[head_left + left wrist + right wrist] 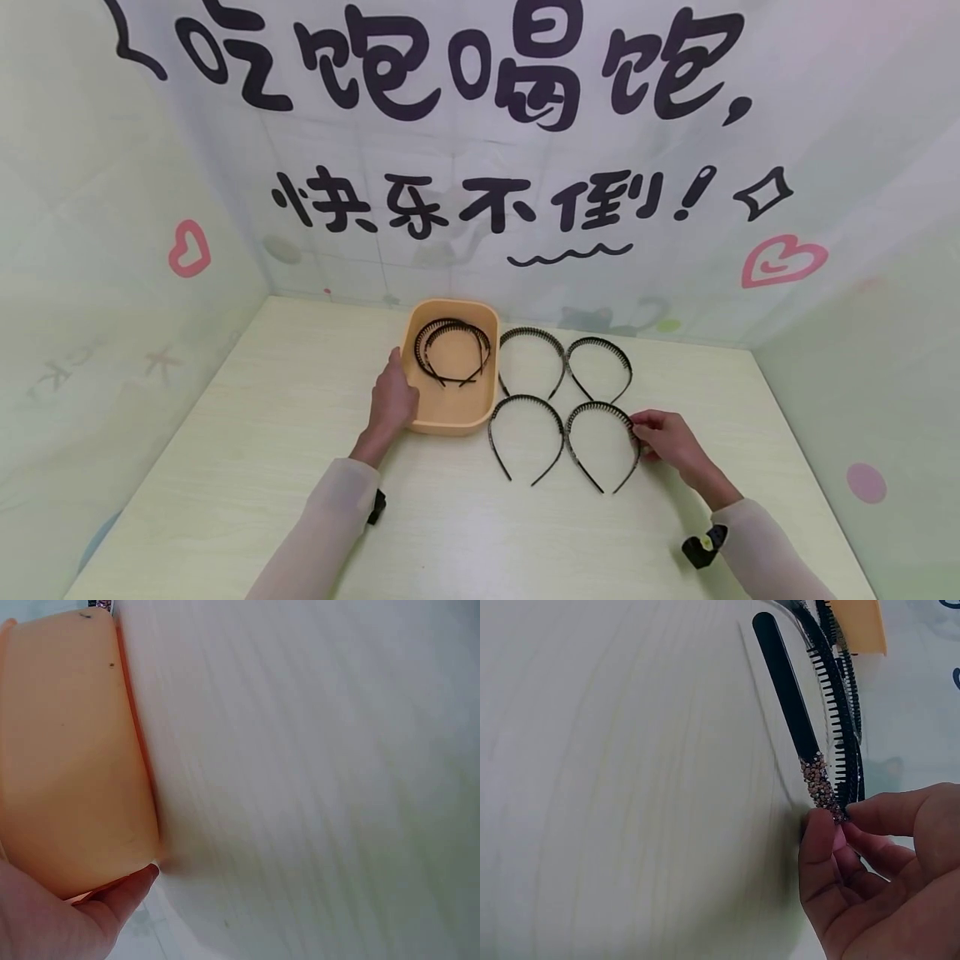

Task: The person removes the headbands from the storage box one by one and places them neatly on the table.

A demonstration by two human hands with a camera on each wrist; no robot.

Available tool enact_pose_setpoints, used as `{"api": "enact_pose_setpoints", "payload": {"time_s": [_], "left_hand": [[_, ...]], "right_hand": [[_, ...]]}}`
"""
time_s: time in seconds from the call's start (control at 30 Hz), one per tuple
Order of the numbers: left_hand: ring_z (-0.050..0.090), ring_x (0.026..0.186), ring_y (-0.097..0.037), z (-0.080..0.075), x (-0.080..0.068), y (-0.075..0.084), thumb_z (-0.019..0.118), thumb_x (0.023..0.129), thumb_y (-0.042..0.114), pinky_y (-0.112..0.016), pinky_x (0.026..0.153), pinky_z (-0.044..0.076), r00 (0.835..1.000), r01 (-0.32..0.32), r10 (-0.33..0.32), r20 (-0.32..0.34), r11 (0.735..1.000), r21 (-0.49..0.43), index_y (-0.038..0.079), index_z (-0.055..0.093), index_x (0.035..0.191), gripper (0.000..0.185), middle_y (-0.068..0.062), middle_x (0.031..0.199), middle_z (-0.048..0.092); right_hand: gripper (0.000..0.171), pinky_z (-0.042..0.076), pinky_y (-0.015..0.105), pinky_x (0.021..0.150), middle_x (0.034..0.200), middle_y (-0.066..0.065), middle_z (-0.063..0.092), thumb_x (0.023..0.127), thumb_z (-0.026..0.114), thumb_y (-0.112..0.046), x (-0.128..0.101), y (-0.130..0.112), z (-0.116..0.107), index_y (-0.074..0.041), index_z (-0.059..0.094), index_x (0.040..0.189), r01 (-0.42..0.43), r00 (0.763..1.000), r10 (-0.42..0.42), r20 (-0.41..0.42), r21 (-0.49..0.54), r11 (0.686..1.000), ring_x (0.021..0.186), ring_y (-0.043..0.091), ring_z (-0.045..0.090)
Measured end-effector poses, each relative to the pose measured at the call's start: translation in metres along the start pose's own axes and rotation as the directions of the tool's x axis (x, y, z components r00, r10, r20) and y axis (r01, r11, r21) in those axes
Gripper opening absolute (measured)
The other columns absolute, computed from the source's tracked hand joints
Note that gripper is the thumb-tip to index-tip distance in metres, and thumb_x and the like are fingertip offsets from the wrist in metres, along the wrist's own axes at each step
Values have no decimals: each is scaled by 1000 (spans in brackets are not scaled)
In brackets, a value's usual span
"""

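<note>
My left hand [393, 396] grips the left wall of an orange plastic box [450, 423], fingers along its outside; the left wrist view shows the hand [60, 922] at the box's wall [71, 765]. Inside the box, overlapping toothed black headbands [486, 340] lie together. On the right, my right hand [671, 437] pinches the right side of the front-right headband [573, 446] between thumb and fingers. In the right wrist view that headband [787, 690] shows a smooth black end and a band of sparkly beads beside my fingertips.
Right of the box lie more headbands: one front left [491, 433], one back left [564, 367] and one back right [628, 375]. A printed cloth wall [450, 279] stands behind the pale wooden table [457, 533], with cloth sides left and right.
</note>
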State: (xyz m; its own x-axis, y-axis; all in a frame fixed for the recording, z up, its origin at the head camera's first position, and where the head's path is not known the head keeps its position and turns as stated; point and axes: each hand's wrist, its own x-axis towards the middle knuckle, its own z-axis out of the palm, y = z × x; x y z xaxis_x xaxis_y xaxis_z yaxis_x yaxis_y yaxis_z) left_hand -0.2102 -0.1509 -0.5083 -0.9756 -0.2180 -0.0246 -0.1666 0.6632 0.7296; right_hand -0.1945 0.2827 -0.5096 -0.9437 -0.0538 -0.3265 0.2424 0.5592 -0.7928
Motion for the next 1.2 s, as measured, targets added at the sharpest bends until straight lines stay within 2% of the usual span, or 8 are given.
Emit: {"api": "enact_pose_setpoints", "payload": {"time_s": [0.2,0.37,0.77,1.07,1.2], "left_hand": [[56,119,-48,-1,-1,1,47,85,-10,-55,95,50,1000,9,-9,0,1000,-3,-7,18,154,75,-35,142,45],[57,117,-48,-1,-2,1,47,85,-10,-55,92,51,1000,13,-13,1,1000,-3,-6,18,154,75,-35,142,46],[58,116,-47,0,0,-1,47,84,-10,-54,92,51,1000,10,-10,-3,1000,-9,-6,19,154,75,-35,140,48],[56,120,-47,-1,0,-2,46,85,-10,-55,96,49,1000,19,-19,6,1000,-18,-6,16,155,76,-35,141,47],[56,118,-49,-2,-2,0,46,83,-10,-55,94,50,1000,7,-7,-7,1000,-15,-8,19,153,75,-36,138,48]], "right_hand": [[32,54,30,60,90,6,68,98,54,-8,-1,-3,-1,10,62,123,15,1000,-16,-24,-40,999,71,14,58],[28,54,29,59,87,6,68,97,56,-10,-2,-4,-1,8,65,118,28,998,-32,-46,-83,996,71,13,59],[28,54,29,60,87,8,70,97,55,-12,0,-7,-4,7,67,115,24,997,-32,-71,-99,995,73,13,62],[29,56,30,63,89,14,69,98,57,-16,5,-25,-1,6,67,113,59,992,-70,-102,-111,992,78,15,63],[26,55,30,61,88,15,69,97,58,-15,9,-34,6,5,68,111,89,988,-101,-113,-108,990,75,17,62]]}}
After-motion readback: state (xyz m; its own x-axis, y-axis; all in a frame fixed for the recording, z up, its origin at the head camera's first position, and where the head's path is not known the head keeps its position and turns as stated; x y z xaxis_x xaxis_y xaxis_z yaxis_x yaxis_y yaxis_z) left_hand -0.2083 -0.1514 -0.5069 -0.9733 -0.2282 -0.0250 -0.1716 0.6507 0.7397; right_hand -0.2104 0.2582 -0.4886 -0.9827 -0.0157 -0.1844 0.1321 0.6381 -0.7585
